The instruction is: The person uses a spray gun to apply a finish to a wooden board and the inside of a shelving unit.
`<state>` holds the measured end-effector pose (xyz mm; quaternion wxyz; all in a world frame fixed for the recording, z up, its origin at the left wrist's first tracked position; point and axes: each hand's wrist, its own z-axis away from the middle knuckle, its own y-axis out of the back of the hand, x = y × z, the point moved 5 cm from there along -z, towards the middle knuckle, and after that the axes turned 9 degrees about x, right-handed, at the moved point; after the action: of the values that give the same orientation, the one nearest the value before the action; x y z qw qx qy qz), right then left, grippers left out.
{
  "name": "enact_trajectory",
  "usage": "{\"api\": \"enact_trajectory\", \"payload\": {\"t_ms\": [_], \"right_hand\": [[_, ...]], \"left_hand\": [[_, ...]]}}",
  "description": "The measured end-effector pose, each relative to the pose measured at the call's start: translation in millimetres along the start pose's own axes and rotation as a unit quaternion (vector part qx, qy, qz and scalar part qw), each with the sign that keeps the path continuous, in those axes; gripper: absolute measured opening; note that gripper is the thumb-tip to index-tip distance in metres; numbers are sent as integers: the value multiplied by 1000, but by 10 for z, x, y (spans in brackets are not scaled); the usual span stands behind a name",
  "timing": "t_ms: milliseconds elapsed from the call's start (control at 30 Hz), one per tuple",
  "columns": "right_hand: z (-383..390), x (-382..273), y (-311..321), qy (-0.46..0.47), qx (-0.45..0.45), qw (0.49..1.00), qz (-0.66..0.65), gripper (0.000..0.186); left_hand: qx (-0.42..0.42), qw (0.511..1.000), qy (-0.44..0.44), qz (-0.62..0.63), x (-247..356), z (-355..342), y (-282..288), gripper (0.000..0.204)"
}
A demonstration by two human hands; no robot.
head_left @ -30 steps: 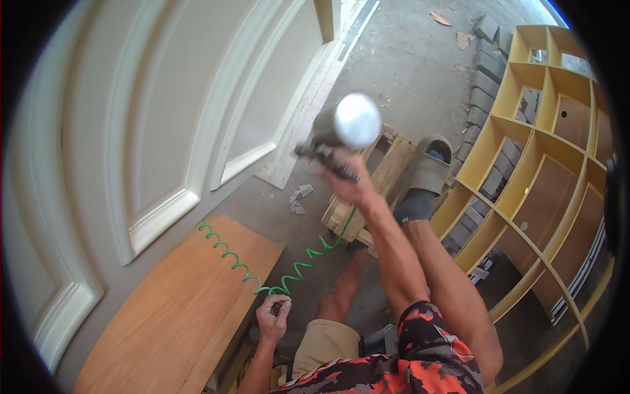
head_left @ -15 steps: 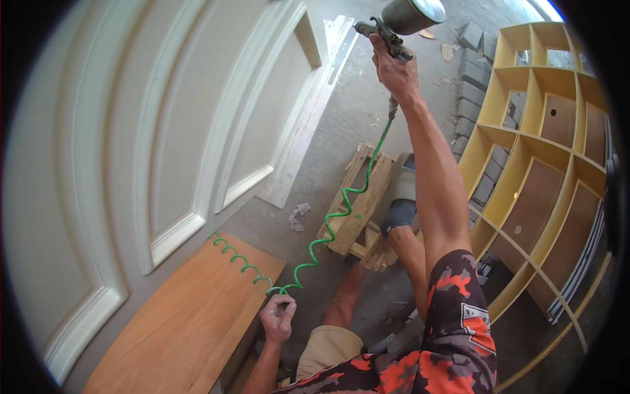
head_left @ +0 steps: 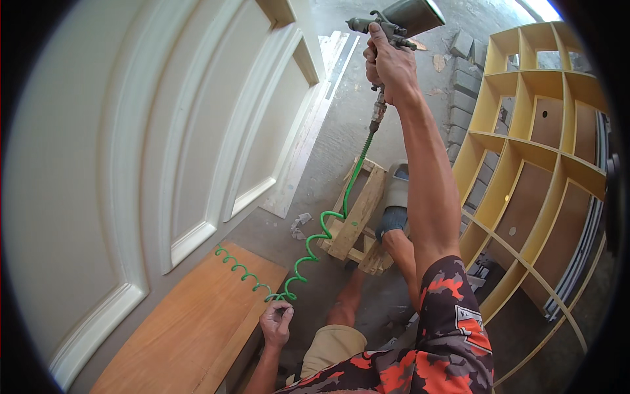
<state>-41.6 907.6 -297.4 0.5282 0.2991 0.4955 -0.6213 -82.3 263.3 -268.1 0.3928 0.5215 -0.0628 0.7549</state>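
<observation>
My right hand (head_left: 388,64) is stretched far forward and grips the handle of a metal spray gun (head_left: 394,21) with a cup on top, its nozzle facing left toward a large white panelled door (head_left: 151,144) lying flat. A green coiled air hose (head_left: 315,236) runs from the gun's base down to my left hand (head_left: 275,323), which is closed around the hose low in the view, beside a brown wooden board (head_left: 184,328).
A yellow shelving unit with open compartments (head_left: 531,164) lies to the right. A small wooden pallet-like stand (head_left: 357,217) sits on the concrete floor by my sandalled foot (head_left: 394,203). Grey bricks (head_left: 462,72) are stacked at the far end.
My right arm has swung up and forward, carrying the spray gun from near the stand to the far end of the door. The hose has stretched out. My left hand has stayed in place.
</observation>
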Motion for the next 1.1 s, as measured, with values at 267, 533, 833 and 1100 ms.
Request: {"api": "enact_trajectory", "payload": {"t_ms": [267,533,833,1100], "right_hand": [[653,-1530,-282,47,-54,996,-55,45],[1205,-2797,-492,126,-71,988,-61,44],[2603,-3430,-457,197,-51,979,27,41],[4457,-2793,-281,107,-166,978,72,10]], "left_hand": [[8,1000,6,-1,260,351,309,8],[-11,999,-35,40,719,556,438,8],[32,993,-88,75,994,785,747,9],[125,986,-109,-36,924,1112,1146,18]]}}
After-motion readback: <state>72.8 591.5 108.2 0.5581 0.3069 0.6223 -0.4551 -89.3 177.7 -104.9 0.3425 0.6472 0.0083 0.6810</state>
